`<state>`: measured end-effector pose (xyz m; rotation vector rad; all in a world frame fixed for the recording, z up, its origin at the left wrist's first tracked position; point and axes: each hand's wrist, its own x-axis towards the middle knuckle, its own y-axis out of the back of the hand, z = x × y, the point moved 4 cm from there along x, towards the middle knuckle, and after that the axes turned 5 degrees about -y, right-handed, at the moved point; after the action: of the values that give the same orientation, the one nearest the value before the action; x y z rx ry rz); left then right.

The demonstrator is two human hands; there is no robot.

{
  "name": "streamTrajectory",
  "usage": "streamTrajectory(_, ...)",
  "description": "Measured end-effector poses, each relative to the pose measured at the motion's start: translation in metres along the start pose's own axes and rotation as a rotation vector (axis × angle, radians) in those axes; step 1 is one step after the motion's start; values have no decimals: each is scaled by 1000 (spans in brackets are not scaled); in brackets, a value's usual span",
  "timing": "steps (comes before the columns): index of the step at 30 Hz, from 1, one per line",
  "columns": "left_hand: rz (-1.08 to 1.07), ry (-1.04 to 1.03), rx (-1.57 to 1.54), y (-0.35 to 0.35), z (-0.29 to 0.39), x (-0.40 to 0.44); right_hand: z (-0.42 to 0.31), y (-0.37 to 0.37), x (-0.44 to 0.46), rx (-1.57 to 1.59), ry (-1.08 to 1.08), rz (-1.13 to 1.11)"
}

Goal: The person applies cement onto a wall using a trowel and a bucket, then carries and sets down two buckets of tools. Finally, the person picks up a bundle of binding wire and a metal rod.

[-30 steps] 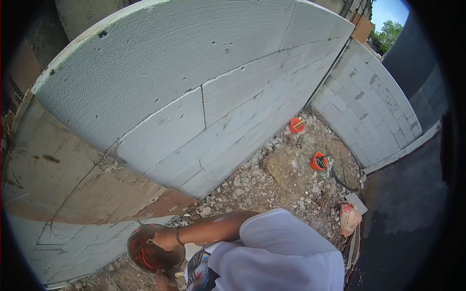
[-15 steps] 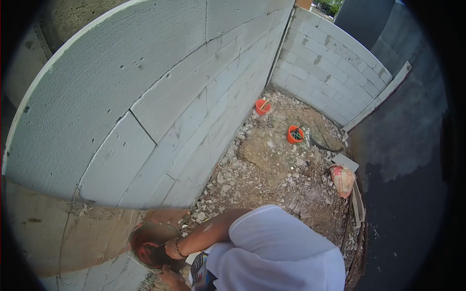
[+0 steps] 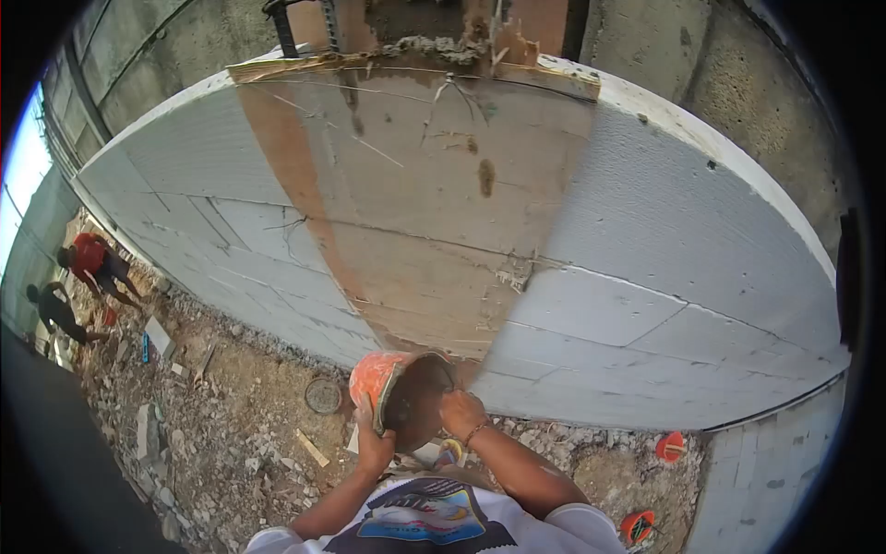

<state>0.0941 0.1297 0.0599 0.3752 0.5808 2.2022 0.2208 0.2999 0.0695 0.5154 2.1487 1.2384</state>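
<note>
In front of my body is a worn orange bucket (image 3: 374, 374), tilted so that its dark, dirty inside faces me. My left hand (image 3: 373, 445) grips its near left side, the thumb at the rim. On the right side of the opening, my right hand (image 3: 461, 415) is closed at the rim; whether it holds the edge or the handle I cannot make out. Behind the bucket rises a wall of pale blocks (image 3: 637, 231) with a brown board panel (image 3: 434, 212) in its middle.
A round container (image 3: 323, 395) stands on the rubble left of the bucket, near a wood strip (image 3: 312, 449). Two small orange buckets (image 3: 671, 447) (image 3: 637, 527) are at the right. Two people (image 3: 92, 263) (image 3: 57, 314) bend down at the far left.
My view has swung from the wall's corner to face the board panel. The bucket, low at the left before, now appears in the middle, with both hands still at it.
</note>
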Motion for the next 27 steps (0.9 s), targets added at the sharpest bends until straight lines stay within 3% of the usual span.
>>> streamTrajectory(1, -31, 54, 124, 5, 21, -3, -5, -12, 3, -88, 51, -85)
streamTrajectory(4, -51, 96, 96, 21, 33, -10, -6, -42, 18, -134, 69, -143)
streamTrajectory(6, -86, 119, 88, 41, 39, -13, -8, -61, 22, -146, 367, -279)
streamTrajectory(7, -67, 133, 78, 51, 41, -14, -7, -70, 27, -163, 382, -292)
streamTrajectory(10, -88, 85, 88, 81, 48, -11, -20, -72, 20, 77, 452, -336)
streamTrajectory(12, -53, 90, 61, 91, 48, -10, -61, -16, 0, 403, 311, -417)
streamTrajectory(14, -30, 106, 34, 100, 51, -13, -68, -1, 1, 399, 358, -363)
streamTrajectory(17, 97, 309, -658, 93, 48, -11, -85, 59, -8, 332, 440, -206)
streamTrajectory(19, 160, 521, -785, 103, 70, -12, -98, 114, -20, 270, 454, -166)
streamTrajectory(20, 151, 531, -790, 104, 71, -16, -104, 141, -25, 224, 483, -125)
streamTrajectory(22, 280, 422, -1135, 110, 78, -11, -118, 200, -39, 175, 512, -158)
streamTrajectory(27, 325, 357, -1303, 125, 102, -10, -165, 355, -84, 68, 567, -79)
